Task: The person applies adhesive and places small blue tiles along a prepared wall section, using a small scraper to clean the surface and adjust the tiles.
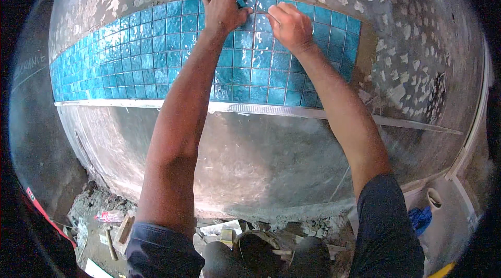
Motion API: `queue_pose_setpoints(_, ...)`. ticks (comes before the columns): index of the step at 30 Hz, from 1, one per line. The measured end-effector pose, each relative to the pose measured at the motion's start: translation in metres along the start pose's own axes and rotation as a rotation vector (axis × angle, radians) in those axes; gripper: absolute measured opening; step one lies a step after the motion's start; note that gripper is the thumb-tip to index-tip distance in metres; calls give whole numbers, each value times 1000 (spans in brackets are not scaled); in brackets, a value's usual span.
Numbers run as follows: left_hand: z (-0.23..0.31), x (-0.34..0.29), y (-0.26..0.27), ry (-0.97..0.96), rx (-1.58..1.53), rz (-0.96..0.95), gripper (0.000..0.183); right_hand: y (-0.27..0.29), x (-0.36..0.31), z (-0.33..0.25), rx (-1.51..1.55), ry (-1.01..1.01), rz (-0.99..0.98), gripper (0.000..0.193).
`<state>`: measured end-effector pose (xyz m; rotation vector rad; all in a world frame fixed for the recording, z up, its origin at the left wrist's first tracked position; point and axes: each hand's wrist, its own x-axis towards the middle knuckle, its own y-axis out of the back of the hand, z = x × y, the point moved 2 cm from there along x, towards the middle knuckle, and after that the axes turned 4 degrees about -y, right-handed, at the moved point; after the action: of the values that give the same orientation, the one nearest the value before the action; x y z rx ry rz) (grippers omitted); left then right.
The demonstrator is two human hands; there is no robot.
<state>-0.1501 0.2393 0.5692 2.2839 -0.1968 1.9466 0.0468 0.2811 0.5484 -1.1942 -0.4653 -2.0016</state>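
A band of glossy teal square tiles (pixel 242 74) covers part of the wall before me. My left hand (pixel 226 10) rests at the band's top edge, its fingers bent but spread. Bright teal shows between its index finger and thumb; I cannot tell whether that is a loose piece or the wall tile behind. Just to the right, my right hand (pixel 293 26) is closed with fingertips pinched against the upper tile rows. Anything in that pinch is hidden. Both forearms cross over the lower tiles.
Under the tiles runs a pale metal strip (pixel 271 110). Rough, chipped plaster (pixel 412 64) lies right of them. Below are a bucket (pixel 257 253) between my knees, a plastic bottle (pixel 110 216), a wooden-handled tool (pixel 111 245), rubble, and a blue cloth (pixel 419 219) at right.
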Motion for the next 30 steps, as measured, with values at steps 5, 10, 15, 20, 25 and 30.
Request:
queue_pose_setpoints(5,1,-1,0,9,16,7,44,-2,-1,1,4,-10,16,16)
queue_pose_setpoints(10,-1,5,-1,16,54,-27,51,-2,0,-2,7,-37,17,9)
queue_pose_setpoints(15,7,4,4,-54,88,-119,57,0,-9,-5,62,-85,41,5)
queue_pose_setpoints(20,-2,3,-1,-46,43,-55,55,-3,-22,-19,108,-547,203,10)
queue_pose_setpoints(25,1,-1,-6,-22,-49,31,47,-10,-17,-18,57,-675,230,14)
queue_pose_setpoints(30,1,-7,-5,-33,-93,58,39,-14,-12,-18,33,-660,216,16)
